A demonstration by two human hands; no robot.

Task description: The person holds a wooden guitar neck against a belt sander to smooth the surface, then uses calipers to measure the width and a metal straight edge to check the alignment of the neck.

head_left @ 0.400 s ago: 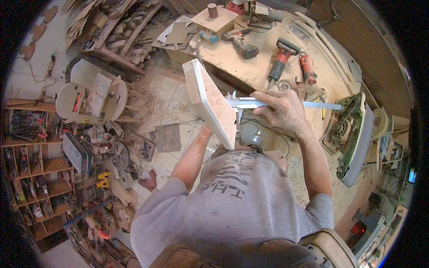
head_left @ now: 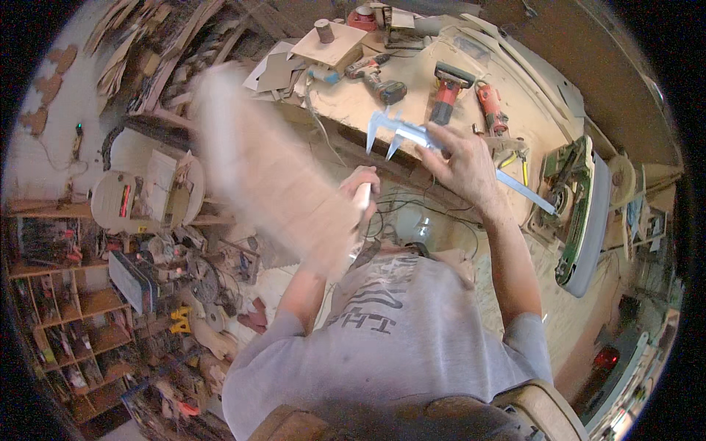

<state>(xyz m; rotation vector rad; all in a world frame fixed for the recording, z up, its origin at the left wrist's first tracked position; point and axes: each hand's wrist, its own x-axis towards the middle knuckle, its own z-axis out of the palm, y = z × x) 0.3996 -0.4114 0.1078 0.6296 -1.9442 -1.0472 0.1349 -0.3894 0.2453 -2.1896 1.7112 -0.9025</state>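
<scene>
My right hand is closed around a steel vernier caliper, its jaws pointing toward me and its long beam extending right past my wrist. My left hand grips a pale wooden board, which is tilted and heavily smeared by motion across the left middle of the view, hiding much of my left forearm. The board and the caliper jaws are apart.
Ahead, a workbench carries a cordless drill, two red power tools, pliers and board offcuts. A green belt sander stands right. Cubbyholes, machines and stacked timber crowd the left. Cables lie below the bench.
The board has swung leftward, off the caliper jaws. My left hand's fingers have come into sight beside it. The caliper has risen and tilted, its jaw end higher than before.
</scene>
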